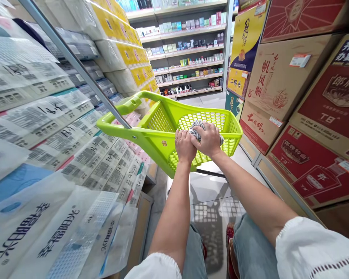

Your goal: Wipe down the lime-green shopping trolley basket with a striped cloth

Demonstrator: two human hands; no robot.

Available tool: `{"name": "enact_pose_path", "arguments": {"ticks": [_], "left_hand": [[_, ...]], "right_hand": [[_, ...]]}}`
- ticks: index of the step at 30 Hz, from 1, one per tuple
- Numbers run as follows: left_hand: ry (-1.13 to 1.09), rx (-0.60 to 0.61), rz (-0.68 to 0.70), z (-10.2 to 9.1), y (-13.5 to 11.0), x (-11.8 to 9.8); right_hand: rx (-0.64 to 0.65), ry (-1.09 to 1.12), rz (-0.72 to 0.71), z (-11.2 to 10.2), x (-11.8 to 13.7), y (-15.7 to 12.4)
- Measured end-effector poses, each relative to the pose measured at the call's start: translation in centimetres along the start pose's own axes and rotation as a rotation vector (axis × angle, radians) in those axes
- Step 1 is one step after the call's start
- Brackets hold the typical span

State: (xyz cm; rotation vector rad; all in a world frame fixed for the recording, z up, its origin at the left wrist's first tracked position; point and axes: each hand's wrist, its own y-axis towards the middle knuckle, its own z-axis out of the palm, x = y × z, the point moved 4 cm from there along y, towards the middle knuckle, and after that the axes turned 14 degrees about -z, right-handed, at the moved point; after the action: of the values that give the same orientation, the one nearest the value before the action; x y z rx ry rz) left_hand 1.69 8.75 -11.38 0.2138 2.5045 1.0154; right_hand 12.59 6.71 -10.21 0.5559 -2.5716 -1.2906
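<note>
Basket [151, 141] gripped at its near rim [235, 131].
The rim is clenched by the left hand [185, 145]; beside it, a striped cloth [195, 130] is grasped against it by the right hand [209, 139]. The basket is stretched away, handle [128, 105] far left.

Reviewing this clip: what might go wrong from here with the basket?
1. The basket is tilted and held only at its near rim by the left hand and right hand; it may slip.
2. The cloth bunched under the right hand might drop.
3. In the narrow aisle, the basket may knock the tissue packs or cardboard boxes.
</note>
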Motion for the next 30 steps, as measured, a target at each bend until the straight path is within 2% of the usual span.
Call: {"name": "enact_pose_path", "arguments": {"ticks": [6, 10, 13, 15, 18, 22, 24, 27, 30], "left_hand": [[0.019, 0.066, 0.045, -0.5, 0.1, 0.2], [0.012, 0.081, 0.052, -0.7, 0.2, 0.4], [-0.001, 0.089, 0.062, -0.4, 0.0, 0.3], [-0.008, 0.085, 0.049, -0.2, -0.1, 0.1], [-0.008, 0.051, 0.01, 0.1, -0.4, -0.2], [0.0, 0.045, -0.003, 0.3, -0.6, -0.4], [0.002, 0.069, 0.009, 0.3, -0.7, -0.3], [0.009, 0.077, 0.015, 0.1, -0.6, 0.0], [0.009, 0.047, 0.014, -0.2, -0.5, 0.1]], "right_hand": [[0.027, -0.102, -0.007, 1.1, -1.4, -0.9], [0.043, -0.175, 0.043, 0.3, -5.1, -2.6], [0.003, -0.235, 0.174, -0.9, -8.5, -4.0], [-0.04, -0.246, 0.252, -1.5, -9.6, -4.5], [-0.041, -0.207, 0.269, -1.5, -7.9, -3.9], [0.006, -0.094, 0.123, 0.0, -1.7, -1.5], [-0.013, -0.072, 0.122, 0.5, 0.5, -0.8], [-0.003, -0.076, 0.096, 1.1, 1.2, -1.0], [0.034, -0.135, 0.015, 1.1, -0.6, -2.0]]}}
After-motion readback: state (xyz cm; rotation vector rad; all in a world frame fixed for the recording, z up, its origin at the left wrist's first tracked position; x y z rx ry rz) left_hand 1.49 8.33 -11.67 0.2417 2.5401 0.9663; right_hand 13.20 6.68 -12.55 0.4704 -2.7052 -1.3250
